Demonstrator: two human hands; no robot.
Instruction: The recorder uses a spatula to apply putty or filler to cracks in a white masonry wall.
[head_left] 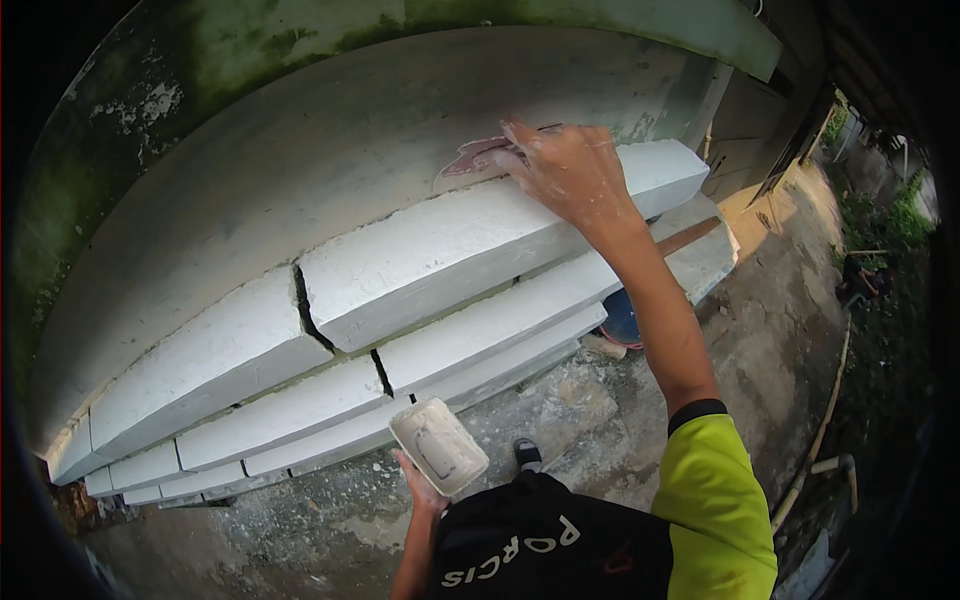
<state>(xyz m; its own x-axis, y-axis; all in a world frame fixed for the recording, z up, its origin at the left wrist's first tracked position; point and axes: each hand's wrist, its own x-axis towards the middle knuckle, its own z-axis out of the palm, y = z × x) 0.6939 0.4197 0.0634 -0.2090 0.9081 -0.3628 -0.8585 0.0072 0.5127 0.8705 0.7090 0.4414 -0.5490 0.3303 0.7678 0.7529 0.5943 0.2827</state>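
My left hand point(424, 487), low in the middle, grips a small off-white rectangular tub point(441, 490) by its near-left side. Creamy white paste point(436, 443) coats its inside. Farther up, my right hand point(575, 172), flecked with white, is closed on a flat pinkish spreader point(482, 154) smeared with paste. I hold it against the wall just above the top row of white blocks point(440, 235). Part of it is hidden behind my fingers. The blocks are stacked in stepped rows along the wall, with dark gaps point(307, 305) between some of them.
A greenish, mould-stained ledge point(330, 45) curves above the smooth grey wall point(230, 170). Beneath the right end of the blocks are a blue bucket point(620, 318) and a wooden strip point(688, 237). Rough concrete floor point(560, 400) lies below. Plants and a pipe point(826, 410) stand at the right.
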